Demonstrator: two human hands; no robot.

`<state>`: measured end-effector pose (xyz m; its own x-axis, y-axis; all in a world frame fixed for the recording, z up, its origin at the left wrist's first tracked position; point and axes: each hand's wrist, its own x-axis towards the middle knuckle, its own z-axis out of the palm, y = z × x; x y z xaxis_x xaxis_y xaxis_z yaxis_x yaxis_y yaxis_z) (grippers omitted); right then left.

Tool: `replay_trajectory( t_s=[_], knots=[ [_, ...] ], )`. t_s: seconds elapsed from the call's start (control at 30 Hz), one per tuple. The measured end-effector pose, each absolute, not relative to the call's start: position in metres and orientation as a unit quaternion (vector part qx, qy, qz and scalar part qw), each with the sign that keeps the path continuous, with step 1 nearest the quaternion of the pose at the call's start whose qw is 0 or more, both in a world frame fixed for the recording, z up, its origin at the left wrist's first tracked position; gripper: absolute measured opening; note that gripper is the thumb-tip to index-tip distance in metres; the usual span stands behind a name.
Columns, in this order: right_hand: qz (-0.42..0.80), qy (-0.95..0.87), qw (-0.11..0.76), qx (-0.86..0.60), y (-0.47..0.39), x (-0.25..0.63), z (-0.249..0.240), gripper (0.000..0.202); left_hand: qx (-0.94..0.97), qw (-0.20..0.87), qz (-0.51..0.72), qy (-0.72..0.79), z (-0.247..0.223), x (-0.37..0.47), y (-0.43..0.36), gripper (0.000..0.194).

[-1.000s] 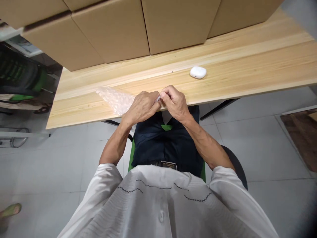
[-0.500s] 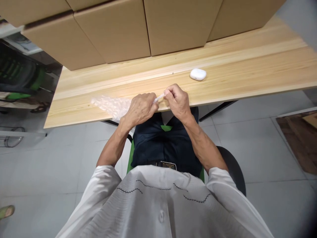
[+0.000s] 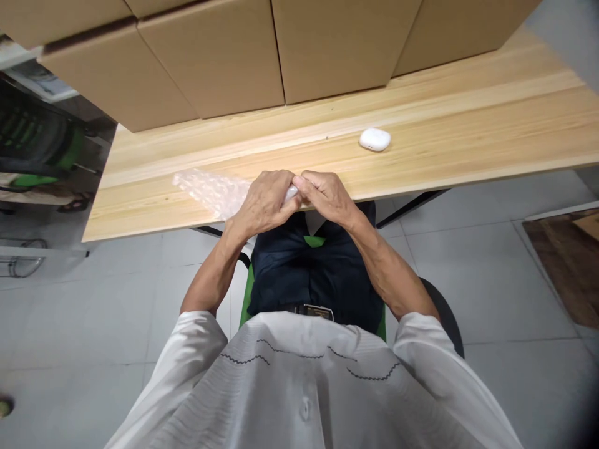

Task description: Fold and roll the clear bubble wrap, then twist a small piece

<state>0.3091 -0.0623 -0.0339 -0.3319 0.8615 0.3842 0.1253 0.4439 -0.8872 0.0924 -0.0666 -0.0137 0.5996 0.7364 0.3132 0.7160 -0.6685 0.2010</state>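
Clear bubble wrap (image 3: 213, 192) lies over the table's near edge, and one end of it runs under my left hand (image 3: 269, 201). The fingers of my left hand are closed round a bunched, whitish part of the wrap. My right hand (image 3: 325, 194) touches it from the right, its thumb and fingers pressed together at the same bunched part. Whatever the wrap may contain is hidden by my fingers. Beyond my right hand, a small white rounded case (image 3: 375, 140) rests on the wooden table (image 3: 468, 125).
Large cardboard boxes (image 3: 224, 62) stand side by side along the table's far side. A dark chair with green parts (image 3: 42, 137) is at the far left. A brown mat (image 3: 561, 268) lies on the floor at right.
My right hand has moved left and down to meet my left hand; the pulled-out whitish strip between them no longer shows. The foot at the lower left has moved mostly out of view.
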Motion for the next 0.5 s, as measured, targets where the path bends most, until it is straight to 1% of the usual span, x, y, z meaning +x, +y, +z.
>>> replay_trajectory(
  t_s=[0.03,0.1,0.13,0.17,0.2,0.27,0.37,0.5],
  knots=[
    [0.398,-0.707,0.468,-0.35,-0.063,0.308,-0.034,0.082,0.893,0.023,0.191,0.406,-0.012,0.094,-0.07,0.032],
    [0.397,-0.688,0.484,-0.367,-0.065,0.305,-0.033,0.083,0.887,0.005,0.199,0.417,-0.009,0.1,-0.077,0.049],
    [0.395,-0.675,0.495,-0.377,-0.066,0.303,-0.032,0.084,0.88,-0.004,0.202,0.429,-0.008,0.104,-0.079,0.055],
    [0.394,-0.663,0.506,-0.387,-0.066,0.3,-0.031,0.085,0.873,-0.011,0.204,0.442,-0.009,0.108,-0.08,0.055],
    [0.393,-0.652,0.516,-0.394,-0.067,0.298,-0.03,0.085,0.867,-0.016,0.205,0.455,-0.01,0.112,-0.08,0.051],
    [0.393,-0.636,0.53,-0.4,-0.07,0.294,-0.029,0.086,0.859,-0.021,0.209,0.467,-0.014,0.117,-0.076,0.035],
    [0.401,-0.62,0.547,-0.394,-0.074,0.291,-0.029,0.085,0.865,-0.016,0.209,0.456,-0.02,0.12,-0.067,0.017],
    [0.434,-0.582,0.563,-0.394,-0.082,0.291,-0.031,0.086,0.876,-0.009,0.211,0.435,-0.018,0.117,-0.064,0.012]
  ],
)
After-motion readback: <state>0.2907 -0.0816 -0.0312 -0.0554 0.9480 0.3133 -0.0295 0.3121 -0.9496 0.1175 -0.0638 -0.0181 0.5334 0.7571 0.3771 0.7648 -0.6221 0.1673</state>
